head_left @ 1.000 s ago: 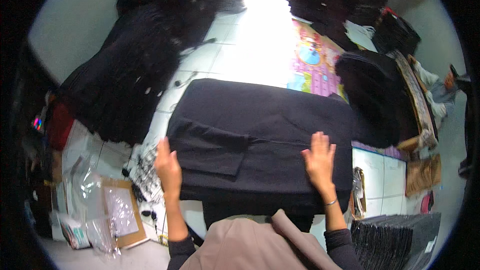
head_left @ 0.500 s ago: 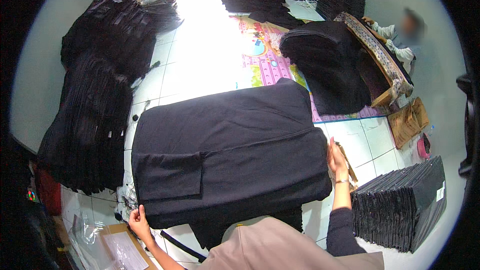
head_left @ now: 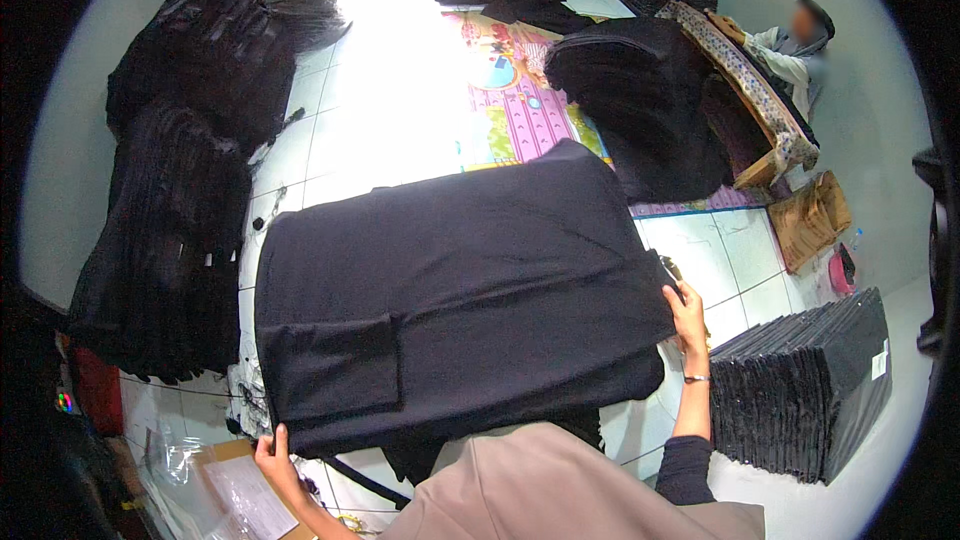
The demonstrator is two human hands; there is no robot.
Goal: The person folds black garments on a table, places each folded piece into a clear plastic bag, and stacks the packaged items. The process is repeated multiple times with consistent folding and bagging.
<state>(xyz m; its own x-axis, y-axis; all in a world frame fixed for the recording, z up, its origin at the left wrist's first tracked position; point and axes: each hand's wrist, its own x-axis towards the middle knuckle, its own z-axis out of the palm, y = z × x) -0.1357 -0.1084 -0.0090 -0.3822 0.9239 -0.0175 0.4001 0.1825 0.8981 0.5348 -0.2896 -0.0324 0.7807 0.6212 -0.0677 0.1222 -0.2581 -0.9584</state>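
Observation:
A wide piece of black fabric (head_left: pixel 480 250), folded in layers, lies spread out in front of me. A smaller rectangular black panel (head_left: pixel 335 365) shows on its near left part. My left hand (head_left: pixel 277 460) is closed at the near left corner, pinching the fabric's edge between thumb and fingers. On the right side my right hand (head_left: pixel 688 318) is closed on the upper layer's edge, with the fingers partly out of sight behind the cloth. That upper layer stands slightly raised there, with another black layer visible underneath.
Tall stacks of black fabric (head_left: pixel 165 240) line the left wall. A neat black stack (head_left: pixel 800 390) stands near right. Beyond are a draped black pile (head_left: pixel 650 110), a wooden-framed table (head_left: pixel 755 90) with a person behind it, and a brown paper bag (head_left: pixel 810 220). Clear plastic and cardboard (head_left: pixel 225 490) lie near left.
My right hand, earlier flat beside the fabric's right edge, now grips that edge and has lifted the upper layer a little. My left hand stays at the near left corner. The view shifted slightly.

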